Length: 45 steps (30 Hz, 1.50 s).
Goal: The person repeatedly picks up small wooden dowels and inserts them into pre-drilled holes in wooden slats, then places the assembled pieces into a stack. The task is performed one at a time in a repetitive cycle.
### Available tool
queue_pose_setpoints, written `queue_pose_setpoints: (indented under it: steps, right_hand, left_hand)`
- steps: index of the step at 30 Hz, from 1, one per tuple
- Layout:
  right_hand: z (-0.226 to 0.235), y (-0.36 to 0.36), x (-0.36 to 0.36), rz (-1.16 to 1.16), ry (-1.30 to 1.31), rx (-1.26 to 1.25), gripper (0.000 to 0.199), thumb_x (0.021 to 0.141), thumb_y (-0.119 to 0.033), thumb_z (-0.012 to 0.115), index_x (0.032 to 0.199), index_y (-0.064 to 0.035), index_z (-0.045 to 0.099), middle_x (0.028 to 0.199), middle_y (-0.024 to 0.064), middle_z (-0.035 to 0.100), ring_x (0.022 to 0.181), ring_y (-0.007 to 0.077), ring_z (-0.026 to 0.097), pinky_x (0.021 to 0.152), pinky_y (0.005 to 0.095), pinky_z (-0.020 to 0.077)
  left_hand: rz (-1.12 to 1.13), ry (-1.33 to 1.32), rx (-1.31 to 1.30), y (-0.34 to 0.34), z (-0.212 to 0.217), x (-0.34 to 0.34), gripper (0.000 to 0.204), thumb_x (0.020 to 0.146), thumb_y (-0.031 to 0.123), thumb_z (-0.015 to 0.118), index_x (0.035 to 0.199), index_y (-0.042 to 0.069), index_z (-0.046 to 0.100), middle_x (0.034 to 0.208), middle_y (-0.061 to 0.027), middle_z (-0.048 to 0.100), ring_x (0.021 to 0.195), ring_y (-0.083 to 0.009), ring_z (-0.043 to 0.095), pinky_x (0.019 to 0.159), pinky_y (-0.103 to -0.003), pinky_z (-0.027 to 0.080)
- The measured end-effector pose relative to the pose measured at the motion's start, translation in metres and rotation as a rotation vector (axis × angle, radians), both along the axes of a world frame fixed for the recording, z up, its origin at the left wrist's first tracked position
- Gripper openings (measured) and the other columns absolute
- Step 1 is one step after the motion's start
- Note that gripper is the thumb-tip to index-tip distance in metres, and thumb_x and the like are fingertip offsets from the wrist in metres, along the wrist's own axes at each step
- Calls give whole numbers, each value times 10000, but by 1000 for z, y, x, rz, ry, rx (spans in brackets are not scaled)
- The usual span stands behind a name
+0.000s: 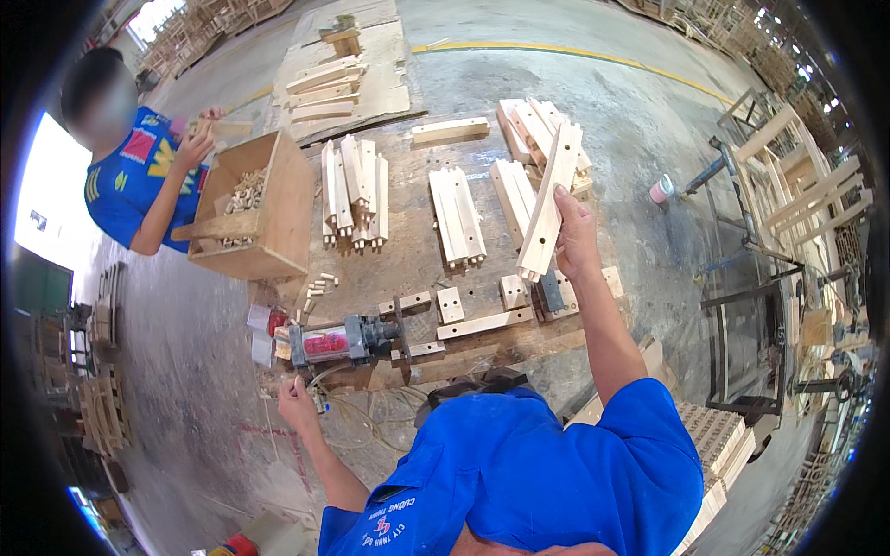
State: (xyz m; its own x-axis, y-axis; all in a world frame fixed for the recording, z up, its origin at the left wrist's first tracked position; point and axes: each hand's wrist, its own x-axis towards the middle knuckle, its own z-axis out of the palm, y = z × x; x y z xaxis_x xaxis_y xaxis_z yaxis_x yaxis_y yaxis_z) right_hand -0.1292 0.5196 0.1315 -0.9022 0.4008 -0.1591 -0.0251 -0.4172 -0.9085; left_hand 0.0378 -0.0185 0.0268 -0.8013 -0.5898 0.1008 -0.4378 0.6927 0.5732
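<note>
My right hand point(576, 232) grips a pale wooden bar point(549, 206) with round holes, holding it tilted above the right part of the workbench point(408, 269). Small pegs stick out of the bar's near end. Down at the left, my left hand point(297, 404) is closed beside the hose fittings of an air cylinder point(326, 345); whatever its fingers pinch is too small to make out. The cylinder lies along the bench's near edge, its rod end toward a metal plate point(402, 326). Right of the plate sit wooden stop blocks point(450, 304) and a long wooden strip point(486, 323).
Bundles of pegged wooden bars point(456, 215) lie across the bench, with loose dowels point(320, 289) left of them. A co-worker point(139, 176) handles wood pieces behind a wooden box point(283, 208) of dowels. Metal racking point(742, 269) stands at the right; hoses point(366, 417) trail below.
</note>
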Motion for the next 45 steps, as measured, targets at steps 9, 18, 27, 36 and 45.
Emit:
queue_pose_setpoints:
  steps: [9,18,27,36,45]
  right_hand:
    - [0,85,84,-200,-27,154,325,993,-368,743,995,-51,675,827,18,693,665,85,643,593,267,541]
    - [-43,249,284,-661,-214,438,427,910,-417,815,986,-19,680,839,39,684,751,109,627,669,303,526]
    - [-35,463,628,-793,-1106,1122,478,864,-511,739,1027,-64,693,1061,177,702,1005,364,695,855,477,552]
    - [-67,595,822,-787,-1622,1035,595,938,-459,688,1312,-9,577,1290,210,631,1190,379,645,996,493,538]
    - [-124,642,865,-693,-1792,914,544,938,-397,730,1295,-13,588,1264,187,631,1182,346,652,964,491,548]
  left_hand:
    - [-51,97,-161,43,47,-39,311,972,245,724,1169,5,722,1053,-199,756,931,-352,721,831,-436,559]
    - [-652,204,-7,272,60,-84,292,1044,240,678,1133,-33,728,1004,-138,738,885,-240,672,821,-373,545]
    - [-1266,84,-159,547,22,-8,249,994,199,674,1108,-16,723,946,-185,733,843,-328,694,783,-419,541]
    - [-1534,-145,-247,679,56,27,228,916,129,697,1081,-26,717,901,-185,731,797,-305,700,753,-416,545]
    - [-1614,-199,-274,730,75,45,140,938,98,704,1013,-20,722,742,-139,692,655,-220,664,645,-372,527]
